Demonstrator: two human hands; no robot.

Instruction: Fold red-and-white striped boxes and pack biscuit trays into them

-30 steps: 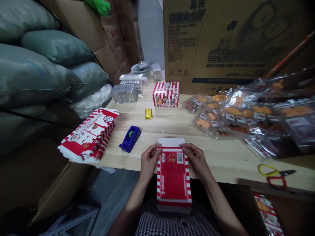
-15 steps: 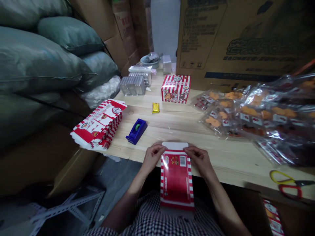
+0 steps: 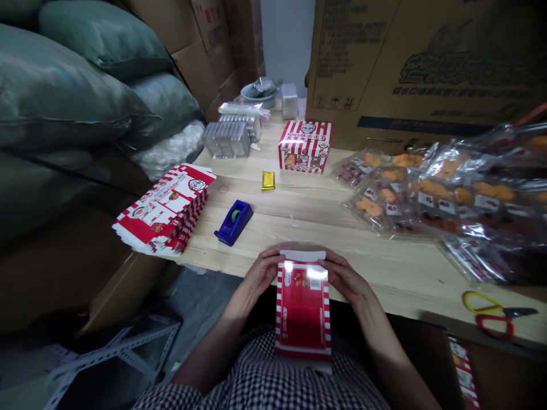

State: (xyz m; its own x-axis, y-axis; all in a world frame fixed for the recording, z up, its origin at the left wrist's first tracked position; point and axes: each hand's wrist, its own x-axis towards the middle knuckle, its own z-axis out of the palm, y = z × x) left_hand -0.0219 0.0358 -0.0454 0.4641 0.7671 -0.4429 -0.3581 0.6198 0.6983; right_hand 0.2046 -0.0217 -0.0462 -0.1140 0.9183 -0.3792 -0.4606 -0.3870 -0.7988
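A red box with striped red-and-white edges (image 3: 302, 310) rests against my lap at the table's front edge, its white end flap sticking out at the far end. My left hand (image 3: 264, 272) grips its far left corner, thumb near the flap. At the far right corner my right hand (image 3: 345, 277) holds it the same way. Some fingers of both hands are hidden behind the box. Beyond it on the table stand a blue tape dispenser (image 3: 233, 223) with a green roll and a small gold packet (image 3: 268, 180).
Flattened striped boxes (image 3: 166, 208) are stacked at left. A folded striped box (image 3: 305, 147) stands farther back, near clear plastic trays (image 3: 226, 140). Bagged orange pieces (image 3: 427, 193) cover the right side. Yellow-and-red scissors (image 3: 498, 313) lie at the front right.
Both hands have curled farther round behind the box's far end, and the flap leans differently. The camera view has shifted slightly, so table items appear a little higher.
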